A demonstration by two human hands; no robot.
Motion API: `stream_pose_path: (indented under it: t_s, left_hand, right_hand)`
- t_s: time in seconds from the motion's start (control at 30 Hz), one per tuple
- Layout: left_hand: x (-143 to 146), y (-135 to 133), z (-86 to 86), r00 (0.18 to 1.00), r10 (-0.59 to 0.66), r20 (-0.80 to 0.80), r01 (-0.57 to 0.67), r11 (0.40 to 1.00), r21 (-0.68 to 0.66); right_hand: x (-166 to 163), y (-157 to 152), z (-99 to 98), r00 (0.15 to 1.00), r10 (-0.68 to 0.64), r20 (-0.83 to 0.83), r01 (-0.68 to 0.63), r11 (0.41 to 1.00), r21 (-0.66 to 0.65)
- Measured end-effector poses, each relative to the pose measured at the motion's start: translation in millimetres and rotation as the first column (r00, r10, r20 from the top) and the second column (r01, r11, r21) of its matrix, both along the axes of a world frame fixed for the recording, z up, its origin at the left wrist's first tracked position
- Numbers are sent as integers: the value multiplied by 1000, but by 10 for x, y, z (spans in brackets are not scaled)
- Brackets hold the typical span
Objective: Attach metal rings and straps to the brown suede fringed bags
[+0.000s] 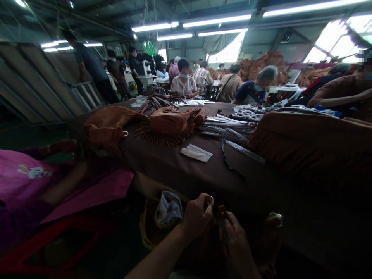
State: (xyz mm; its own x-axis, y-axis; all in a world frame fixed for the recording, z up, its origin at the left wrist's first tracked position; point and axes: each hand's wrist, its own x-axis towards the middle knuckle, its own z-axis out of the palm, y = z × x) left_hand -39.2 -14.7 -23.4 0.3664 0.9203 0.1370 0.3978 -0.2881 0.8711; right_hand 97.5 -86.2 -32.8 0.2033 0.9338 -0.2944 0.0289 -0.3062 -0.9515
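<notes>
The left hand (198, 217) pinches a gold-coloured metal ring (210, 200) between thumb and finger; just beside it, the right hand (236, 234) grips a small brown tab (222, 210). Both are at the near edge of the dark worktop (157, 164). Left of the hands sits a yellow basket (143, 228) with a plastic bag (170, 207) in it. Farther out lie a pale packet (197, 153), a dark strap (224, 153) and a fringed brown bag (170, 119).

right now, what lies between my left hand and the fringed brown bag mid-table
In the head view, a flat whitish packet on dark brown cloth lies between your left hand and the fringed brown bag.
</notes>
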Motion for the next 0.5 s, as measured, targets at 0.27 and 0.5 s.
stream_pose_path:
  t_s: [0.27, 0.5]
  left_hand:
    - [32, 27, 56, 991, -4, -132, -2, 999, -40]
    - [38, -15, 29, 979, -2, -202, -1, 1000, -12]
  right_hand:
    - [121, 42, 136, 995, 72, 73, -70, 997, -39]
    - [429, 232, 336, 873, 435, 223, -437, 898, -43]
